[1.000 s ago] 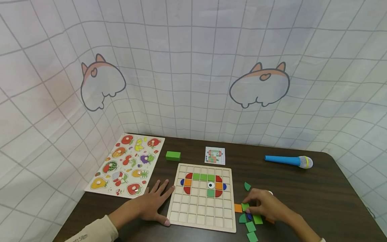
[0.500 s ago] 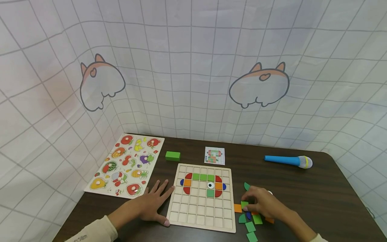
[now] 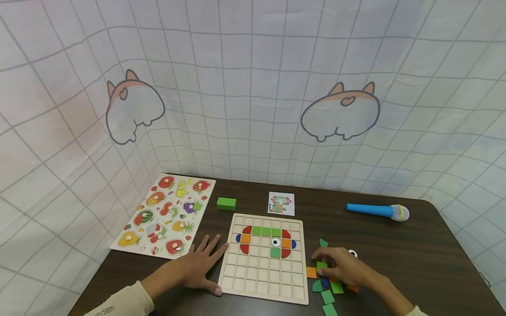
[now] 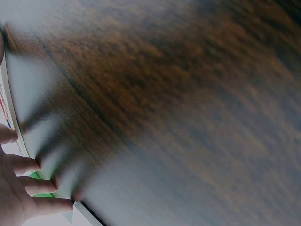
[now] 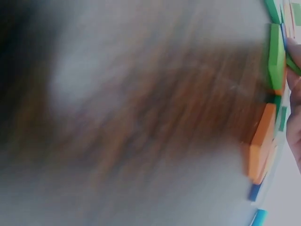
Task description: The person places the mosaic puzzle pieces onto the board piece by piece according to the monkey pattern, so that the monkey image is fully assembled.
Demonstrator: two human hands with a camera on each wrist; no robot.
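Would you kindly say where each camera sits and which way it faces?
Head: on the head, facing forward and down; grid board, left hand, right hand and forearms show.
Left wrist: worn there, facing the table; part of the left hand shows.
Right wrist: worn there, facing table and tiles; part of the right hand shows.
Both wrist views share the table.

Runs along the beige left sleeve (image 3: 128,296) in small dark lettering (image 3: 103,310), too blurred to read whole; seems to end in "Slim", with the beginning unclear.
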